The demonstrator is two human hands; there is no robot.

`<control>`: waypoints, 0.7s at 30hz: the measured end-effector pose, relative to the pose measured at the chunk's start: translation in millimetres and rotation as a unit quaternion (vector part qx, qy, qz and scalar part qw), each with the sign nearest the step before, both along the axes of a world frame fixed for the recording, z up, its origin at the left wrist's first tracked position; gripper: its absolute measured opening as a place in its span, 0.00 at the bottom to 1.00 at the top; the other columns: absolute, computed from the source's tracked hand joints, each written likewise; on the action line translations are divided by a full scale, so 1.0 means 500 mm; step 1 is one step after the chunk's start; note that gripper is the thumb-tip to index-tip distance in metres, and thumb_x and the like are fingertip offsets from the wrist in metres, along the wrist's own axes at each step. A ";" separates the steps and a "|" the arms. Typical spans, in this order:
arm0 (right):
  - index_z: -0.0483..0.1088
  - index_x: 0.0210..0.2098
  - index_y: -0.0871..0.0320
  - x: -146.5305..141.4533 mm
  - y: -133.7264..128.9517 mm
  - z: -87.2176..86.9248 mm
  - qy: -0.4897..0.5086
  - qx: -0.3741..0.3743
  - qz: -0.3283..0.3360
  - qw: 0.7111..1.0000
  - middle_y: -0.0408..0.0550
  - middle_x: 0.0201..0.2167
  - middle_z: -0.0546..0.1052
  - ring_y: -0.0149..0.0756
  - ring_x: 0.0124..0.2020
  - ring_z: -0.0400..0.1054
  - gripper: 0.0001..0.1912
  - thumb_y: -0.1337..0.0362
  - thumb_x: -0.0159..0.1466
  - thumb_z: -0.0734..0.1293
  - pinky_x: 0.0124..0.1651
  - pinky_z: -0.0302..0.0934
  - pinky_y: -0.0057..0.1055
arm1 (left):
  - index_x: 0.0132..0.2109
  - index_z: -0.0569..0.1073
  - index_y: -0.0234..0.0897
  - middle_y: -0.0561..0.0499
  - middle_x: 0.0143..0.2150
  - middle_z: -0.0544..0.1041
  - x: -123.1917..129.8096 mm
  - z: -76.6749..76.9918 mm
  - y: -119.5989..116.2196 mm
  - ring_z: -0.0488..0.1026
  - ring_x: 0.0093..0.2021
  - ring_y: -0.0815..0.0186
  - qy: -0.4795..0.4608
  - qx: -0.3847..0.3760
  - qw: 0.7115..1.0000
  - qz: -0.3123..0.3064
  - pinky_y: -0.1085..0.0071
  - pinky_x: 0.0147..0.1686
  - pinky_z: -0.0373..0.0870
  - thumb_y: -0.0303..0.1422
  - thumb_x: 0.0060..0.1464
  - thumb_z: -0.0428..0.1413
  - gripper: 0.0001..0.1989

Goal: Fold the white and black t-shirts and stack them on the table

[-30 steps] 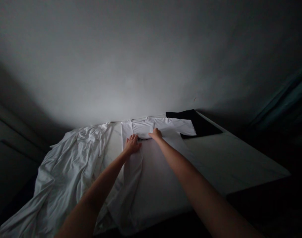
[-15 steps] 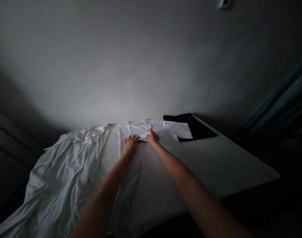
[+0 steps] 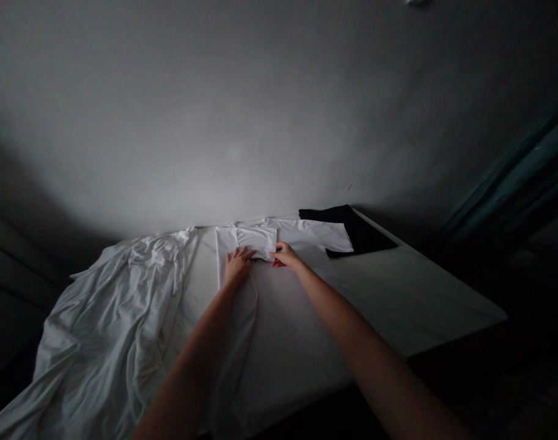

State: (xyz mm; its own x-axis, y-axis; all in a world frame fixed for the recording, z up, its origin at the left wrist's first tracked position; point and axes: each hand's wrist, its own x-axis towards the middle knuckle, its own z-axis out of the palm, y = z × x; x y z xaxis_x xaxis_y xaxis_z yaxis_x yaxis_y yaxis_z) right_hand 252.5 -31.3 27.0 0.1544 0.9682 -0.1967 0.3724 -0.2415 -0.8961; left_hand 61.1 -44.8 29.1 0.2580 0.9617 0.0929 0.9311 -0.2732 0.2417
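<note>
A white T-shirt (image 3: 297, 318) lies spread on the table, its left side turned inward and one sleeve stretched out to the right. The turned-in sleeve (image 3: 259, 238) rests over the shirt's upper middle. My left hand (image 3: 239, 264) lies on the cloth at the lower left of that sleeve, fingers spread. At the sleeve's right-hand lower corner, my right hand (image 3: 285, 254) pinches the hem between thumb and fingers. Most of the dark print under the sleeve is covered.
To the left, a crumpled white cloth (image 3: 109, 330) hangs over the table's side. A folded black cloth (image 3: 363, 232) lies at the back right, partly under the outstretched sleeve. The marble-patterned table (image 3: 425, 299) meets a bare wall (image 3: 242, 122) behind.
The turned-in sleeve is now flatter and squarer, covering more of the dark print. My right hand has shifted slightly to the sleeve's lower corner. My left hand stays pressed on the cloth.
</note>
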 end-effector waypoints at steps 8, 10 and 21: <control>0.65 0.55 0.58 -0.017 -0.003 0.000 -0.039 0.009 0.010 0.999 0.44 0.34 0.79 0.33 0.27 0.77 0.26 0.66 0.58 0.74 0.31 0.71 0.26 | 0.68 0.63 0.50 0.52 0.73 0.57 -0.006 -0.002 0.000 0.51 0.72 0.54 0.023 0.000 1.000 -0.012 0.44 0.67 0.48 0.29 0.65 0.40 0.27; 0.67 0.52 0.57 -0.015 -0.005 0.003 -0.071 0.021 0.007 0.997 0.46 0.36 0.80 0.37 0.36 0.78 0.25 0.68 0.56 0.74 0.40 0.70 0.29 | 0.68 0.62 0.48 0.52 0.73 0.56 -0.008 -0.003 0.000 0.49 0.73 0.54 0.032 0.002 0.999 -0.018 0.45 0.67 0.48 0.31 0.67 0.38 0.26; 0.67 0.59 0.61 -0.101 0.016 0.048 -0.410 0.145 0.120 0.892 0.62 0.65 0.64 0.49 0.66 0.56 0.23 0.64 0.66 0.65 0.65 0.53 0.43 | 0.68 0.63 0.44 0.45 0.73 0.57 0.011 -0.013 0.006 0.51 0.72 0.50 0.032 0.033 0.996 0.073 0.47 0.68 0.47 0.36 0.66 0.41 0.25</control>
State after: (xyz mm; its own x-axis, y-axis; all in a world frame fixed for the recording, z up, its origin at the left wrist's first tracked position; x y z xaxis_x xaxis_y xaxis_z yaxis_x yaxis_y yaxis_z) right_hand 201.9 -23.3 51.1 -0.0869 0.9846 0.1516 0.9418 0.1308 -0.3097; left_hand 66.6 -41.7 22.4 0.1223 0.9819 0.1445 0.9751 -0.1460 0.1670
